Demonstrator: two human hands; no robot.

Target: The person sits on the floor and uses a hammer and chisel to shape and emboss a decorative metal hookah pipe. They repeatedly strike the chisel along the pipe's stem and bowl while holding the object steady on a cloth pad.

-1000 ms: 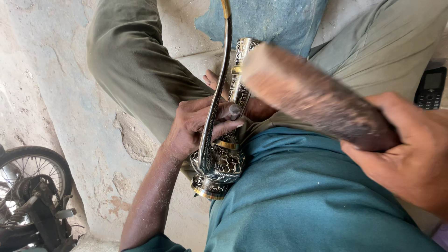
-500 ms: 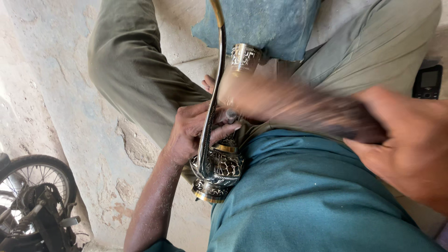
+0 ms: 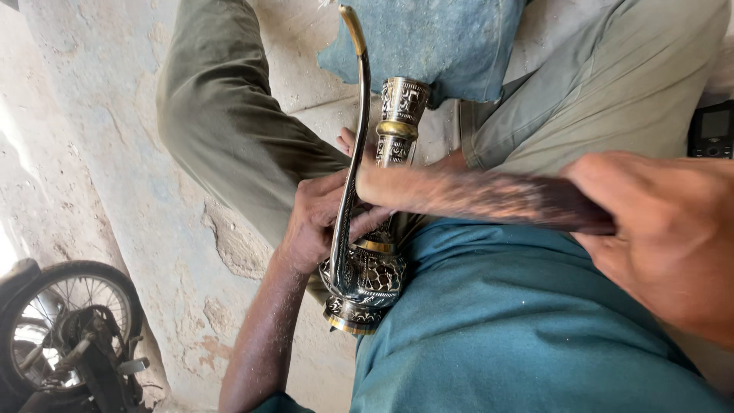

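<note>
One view only: head camera, worn by the seated person, looking steeply down over the lap. Very near; left hand (image 3: 317, 222) and right hand (image 3: 665, 229) fill mid-frame. Floor (image 3: 115, 153) at left, wheel (image 3: 65, 321) in lower left corner. No second view.

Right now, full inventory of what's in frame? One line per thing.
engraved metal vessel: 1, dark with brass bands, upright on the lap, tall neck rising towards the blue cloth
curved handle: 1, dark metal with a brass tip, arcing from the vessel's base past its neck
wooden mallet: 1, dark brown, motion-blurred, lying across the vessel's neck
blue cloth: 1, faded blue, top centre
handset: 1, black, right edge
motorbike wheel: 1, black, bottom left
concrete floor: grey, cracked, left
left hand: 1, fingers wrapped round the vessel
right hand: 1, gripping the mallet's end
</note>
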